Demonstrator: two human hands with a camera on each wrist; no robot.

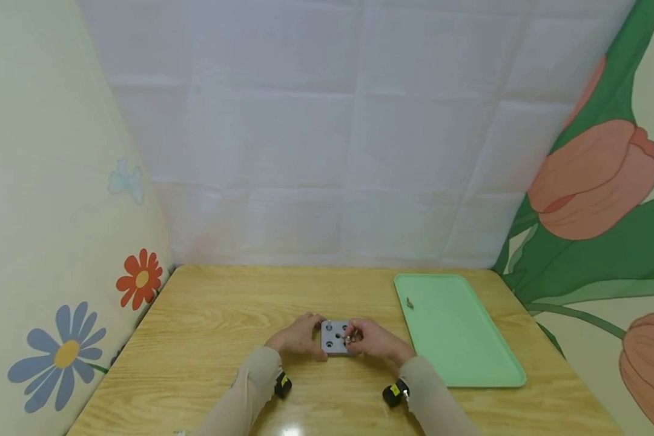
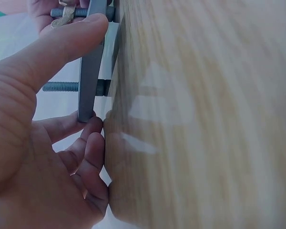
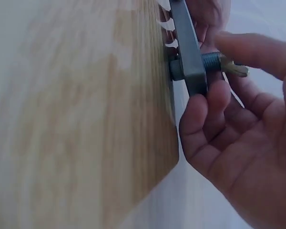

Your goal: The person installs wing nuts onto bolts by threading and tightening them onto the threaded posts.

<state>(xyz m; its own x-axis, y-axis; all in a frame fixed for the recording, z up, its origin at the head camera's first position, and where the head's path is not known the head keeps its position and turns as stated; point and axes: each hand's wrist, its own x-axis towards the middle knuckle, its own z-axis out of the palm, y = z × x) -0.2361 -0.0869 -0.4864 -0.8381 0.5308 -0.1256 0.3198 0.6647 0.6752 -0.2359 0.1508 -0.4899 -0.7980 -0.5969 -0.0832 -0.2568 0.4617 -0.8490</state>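
Observation:
A small grey metal plate (image 1: 335, 346) with several holes is held slightly raised over the table by my left hand (image 1: 300, 336), thumb on its near edge and fingers at the far side. Bolts pass up through it, their heads on the underside; one threaded bolt (image 2: 60, 86) stands bare in the left wrist view. My right hand (image 1: 378, 340) is at the plate's right side. Its thumb and forefinger pinch a brass-coloured wing nut (image 3: 236, 69) on another bolt (image 3: 210, 61), while its lower fingers touch the plate's edge.
A light green tray (image 1: 463, 339) lies to the right on the wooden table (image 1: 240, 297). Near its upper left corner sits a small brass-coloured piece (image 1: 410, 303). A white cloth (image 1: 327, 151) hangs behind the table, with flower-printed walls on both sides.

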